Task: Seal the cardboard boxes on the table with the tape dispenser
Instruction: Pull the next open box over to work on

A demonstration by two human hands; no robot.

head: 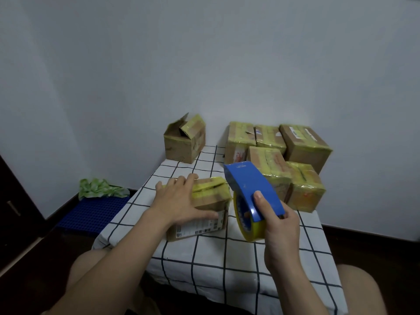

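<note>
There is only one view, from a camera worn on the person's head. It looks forward and down (the lens is wide, so straight lines bend near the borders). The tabletop (227, 251) is close and fills the lower middle. The left hand (179, 201) and right hand (279, 226) enter from the bottom edge. The wall (204, 64) takes the upper half, and the floor (27, 258) shows at both sides.
</note>
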